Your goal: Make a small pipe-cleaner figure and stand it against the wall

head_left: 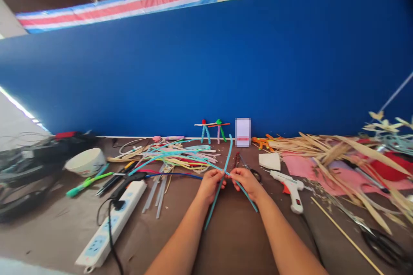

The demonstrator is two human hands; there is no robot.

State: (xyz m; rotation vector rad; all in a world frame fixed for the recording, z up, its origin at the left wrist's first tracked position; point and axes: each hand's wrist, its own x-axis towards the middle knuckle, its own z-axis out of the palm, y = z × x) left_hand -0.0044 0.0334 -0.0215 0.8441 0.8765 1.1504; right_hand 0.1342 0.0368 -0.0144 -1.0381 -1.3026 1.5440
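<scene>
Fingers [220, 175] of both hands are closed, pinching two teal pipe cleaners [226, 159] where they cross, near the middle of the brown tabletop [235, 240]. The left hand [209, 185] and right hand [247, 182] are almost touching. Toward the right edge, a big heap of dried palm strips [335, 154] sprawls over pink paper [305, 169]. A white power strip [111, 223] lies slantwise near the front left corner, and a loose pile of multicoloured pipe cleaners [174, 157] sits behind it along the far edge. Just right of the hands is a white glue gun [290, 189], and black-handled scissors [383, 245] sit at the front right corner. A white bowl [85, 162] rests toward the left edge, and two small pipe-cleaner figures [213, 131] stand upright at the far edge.
</scene>
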